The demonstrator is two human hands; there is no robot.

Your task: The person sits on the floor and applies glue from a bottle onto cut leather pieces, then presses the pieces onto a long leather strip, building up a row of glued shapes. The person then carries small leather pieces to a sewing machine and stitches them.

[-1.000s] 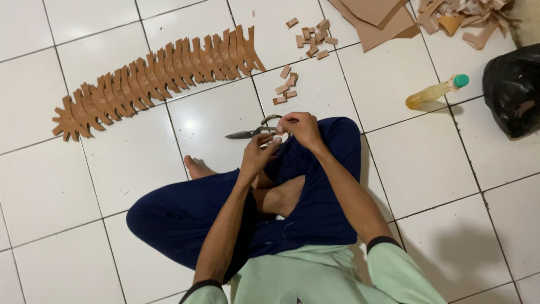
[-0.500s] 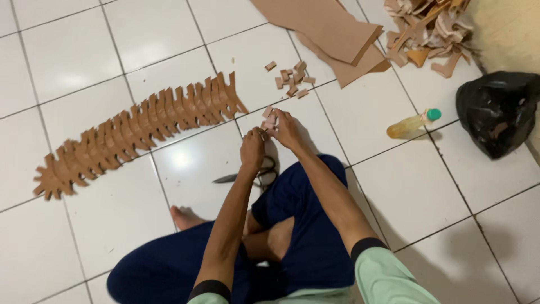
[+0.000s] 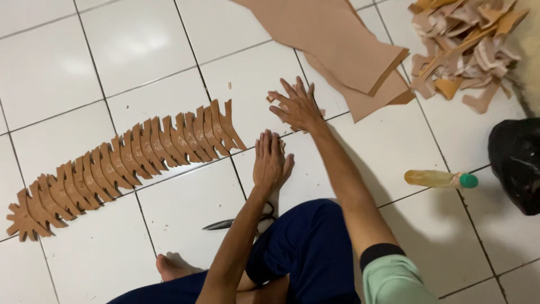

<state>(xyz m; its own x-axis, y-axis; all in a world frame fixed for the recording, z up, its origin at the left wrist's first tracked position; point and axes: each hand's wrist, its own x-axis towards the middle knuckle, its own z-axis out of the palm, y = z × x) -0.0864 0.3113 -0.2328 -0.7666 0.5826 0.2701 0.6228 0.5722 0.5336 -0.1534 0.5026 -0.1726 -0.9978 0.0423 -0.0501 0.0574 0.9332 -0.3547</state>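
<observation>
- since half a second ago both my hands have left each other and gone forward: they were together above the scissors, and now they lie spread on the white tiled floor (image 3: 140, 50), the view having swung so the leather stock fills the top.
- my right hand (image 3: 297, 106) is flat, fingers fanned wide, palm down on the small tan offcuts (image 3: 274, 99) near the edge of the big leather sheet (image 3: 332, 39). it grips nothing; it only presses on and covers the scraps, as a hand does to corral loose bits.
- my left hand (image 3: 270, 160) lies nearer my knee, fingers straight and together, palm down on bare tile, holding nothing. whether a scrap sits beneath it i cannot tell.
- the scissors (image 3: 239, 222) lie on the floor by my left forearm, set down and untouched, blades pointing left, handles partly hidden by the arm.
- the row of cut leather pieces (image 3: 129, 163) runs in an overlapped line to my left, well apart from both hands, each piece leaning on the next so the count stays tidy.
- a heap of leather trimmings (image 3: 467, 45) sits at top right, kept away from the finished row.
- a small bottle of yellow liquid (image 3: 439, 179) lies on its side to my right, beside a black bag (image 3: 514, 163).
</observation>
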